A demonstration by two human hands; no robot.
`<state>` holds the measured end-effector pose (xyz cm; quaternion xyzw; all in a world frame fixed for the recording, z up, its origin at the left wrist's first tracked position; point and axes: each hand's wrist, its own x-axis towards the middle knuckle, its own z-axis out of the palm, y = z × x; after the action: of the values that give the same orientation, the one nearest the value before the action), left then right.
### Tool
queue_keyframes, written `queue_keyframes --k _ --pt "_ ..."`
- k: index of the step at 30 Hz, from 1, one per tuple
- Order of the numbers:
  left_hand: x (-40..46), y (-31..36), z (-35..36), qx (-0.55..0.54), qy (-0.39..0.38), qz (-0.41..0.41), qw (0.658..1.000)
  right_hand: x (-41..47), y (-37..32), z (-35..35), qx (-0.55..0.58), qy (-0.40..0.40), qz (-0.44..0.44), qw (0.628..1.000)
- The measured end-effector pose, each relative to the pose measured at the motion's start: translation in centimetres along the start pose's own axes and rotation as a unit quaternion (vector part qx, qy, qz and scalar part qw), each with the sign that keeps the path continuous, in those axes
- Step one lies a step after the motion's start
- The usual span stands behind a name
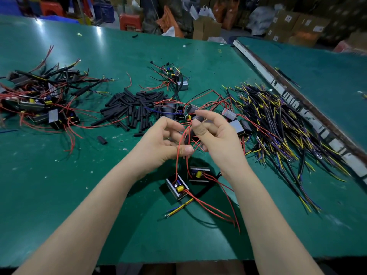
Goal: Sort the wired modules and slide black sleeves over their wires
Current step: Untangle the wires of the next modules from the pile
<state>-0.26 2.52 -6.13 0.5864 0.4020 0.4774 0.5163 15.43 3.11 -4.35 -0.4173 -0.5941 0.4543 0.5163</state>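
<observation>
My left hand (164, 143) pinches thin red wires (179, 147) between thumb and fingers. These wires run down to two small wired modules (177, 187) lying on the green table (59, 185) below my hands. My right hand (216, 133) holds a short black sleeve (199, 118) between thumb and forefinger, just above the red wires. A heap of loose black sleeves (131, 110) lies beyond my left hand. More modules (234, 120) with red wires lie just behind my right hand.
A tangled pile of modules with sleeved wires (37, 100) lies at the far left. A large bundle of black, yellow and purple wires (278, 126) spreads on the right. One module (178, 80) sits further back. A second table (317, 80) adjoins at the right, with boxes behind.
</observation>
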Motion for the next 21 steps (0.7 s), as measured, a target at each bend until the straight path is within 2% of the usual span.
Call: queue_keyframes --k 3,6,8,12,15,21 --pt "0.17 0.05 -0.13 -0.013 0.030 0.020 0.999 0.05 0.11 -0.16 0.001 -0.019 0.019 1.000" --pt "0.13 0.05 -0.18 -0.018 0.022 0.018 0.999 0.05 0.07 -0.29 -0.010 -0.011 -0.009 1.000" --pt "-0.03 0.02 -0.35 -0.018 -0.013 -0.010 1.000 0.14 -0.05 -0.43 0.001 0.018 -0.030 0.999" --pt "-0.26 0.18 -0.70 0.000 -0.105 -0.055 0.993 0.27 -0.15 -0.76 0.043 0.052 -0.018 0.998" --pt "-0.17 0.12 -0.73 0.010 -0.091 -0.051 0.995 0.18 -0.03 -0.56 0.021 0.038 -0.018 0.999" --pt "0.17 -0.17 -0.66 0.003 -0.007 -0.021 1.000 0.00 0.04 -0.42 -0.011 0.008 -0.034 0.999"
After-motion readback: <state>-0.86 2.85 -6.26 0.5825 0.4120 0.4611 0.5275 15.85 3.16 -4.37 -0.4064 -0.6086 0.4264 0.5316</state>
